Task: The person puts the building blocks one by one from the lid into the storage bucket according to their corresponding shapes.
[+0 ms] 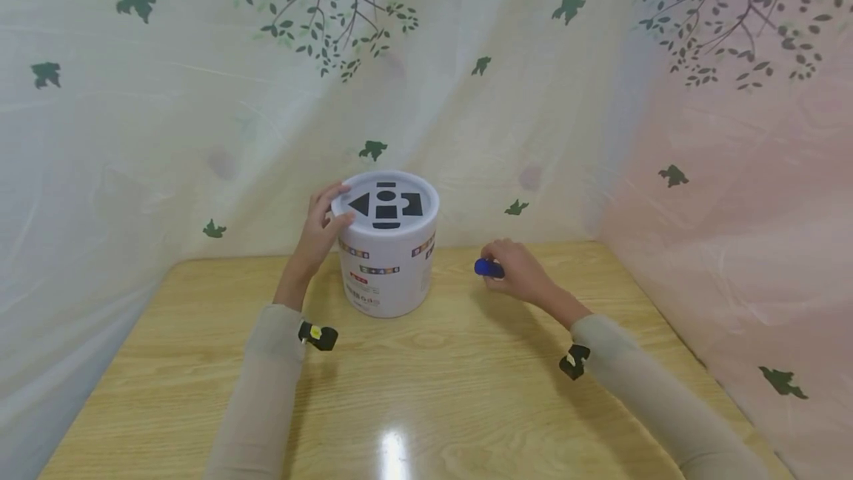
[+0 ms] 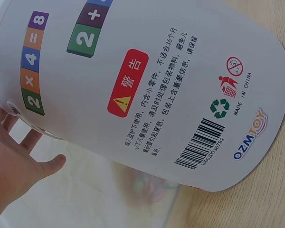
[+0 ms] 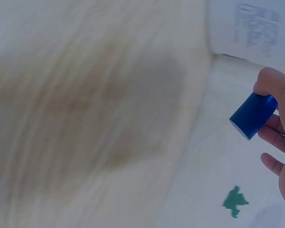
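A white lidded shape-sorter bucket (image 1: 386,280) stands upright on the table, with black shape openings in its lid (image 1: 416,222). My left hand (image 1: 320,232) rests on the left side of the lid's rim, fingers spread; in the left wrist view that hand (image 2: 14,166) is beside the bucket's printed side (image 2: 147,95), its fingertips hidden at the rim and its thumb apart. To the right of the bucket, my right hand (image 1: 523,272) pinches a blue cylinder block (image 1: 489,267) above the table. The right wrist view shows the blue cylinder (image 3: 253,115) between thumb and fingers.
The wooden table (image 1: 426,391) meets a hanging cloth (image 1: 466,132) with leaf and branch prints behind the bucket. More cloth (image 1: 733,243) hangs along the right side. Small black devices are strapped at both wrists.
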`<action>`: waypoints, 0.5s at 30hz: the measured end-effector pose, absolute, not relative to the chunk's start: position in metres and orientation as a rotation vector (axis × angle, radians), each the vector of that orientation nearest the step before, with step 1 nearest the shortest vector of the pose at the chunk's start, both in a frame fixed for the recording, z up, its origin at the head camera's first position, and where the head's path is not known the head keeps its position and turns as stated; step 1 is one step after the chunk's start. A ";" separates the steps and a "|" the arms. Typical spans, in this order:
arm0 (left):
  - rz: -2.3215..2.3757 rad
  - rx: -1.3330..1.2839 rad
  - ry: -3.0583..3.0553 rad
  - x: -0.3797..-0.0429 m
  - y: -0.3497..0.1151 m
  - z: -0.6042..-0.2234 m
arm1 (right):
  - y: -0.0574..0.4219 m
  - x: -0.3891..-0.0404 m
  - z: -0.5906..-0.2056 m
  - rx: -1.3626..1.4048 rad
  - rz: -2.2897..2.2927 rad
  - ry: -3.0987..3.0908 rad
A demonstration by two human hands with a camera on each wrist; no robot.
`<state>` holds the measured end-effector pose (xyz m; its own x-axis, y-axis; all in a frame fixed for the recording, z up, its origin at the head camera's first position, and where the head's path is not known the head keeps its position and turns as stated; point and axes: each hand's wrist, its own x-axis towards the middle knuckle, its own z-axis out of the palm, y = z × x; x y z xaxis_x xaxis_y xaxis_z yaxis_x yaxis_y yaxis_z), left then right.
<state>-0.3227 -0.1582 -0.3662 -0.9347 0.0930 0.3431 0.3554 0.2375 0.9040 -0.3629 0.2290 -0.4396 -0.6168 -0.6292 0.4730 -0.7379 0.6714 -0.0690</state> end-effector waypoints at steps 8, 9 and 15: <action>-1.773 -0.423 -2.276 -0.323 -0.158 -0.367 | 0.214 -0.363 -0.410 1.015 0.524 -2.364; -1.775 -0.422 -2.274 -0.323 -0.158 -0.367 | 0.213 -0.363 -0.408 1.005 0.548 -2.366; -1.772 -0.417 -2.276 -0.323 -0.158 -0.367 | 0.207 -0.362 -0.397 0.952 0.708 -2.351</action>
<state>-0.3226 -0.1578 -0.3670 -0.9338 0.0834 0.3479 0.3578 0.2297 0.9051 -0.3618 0.2074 -0.3971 -0.6287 -0.4735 0.6169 -0.7355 0.6197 -0.2739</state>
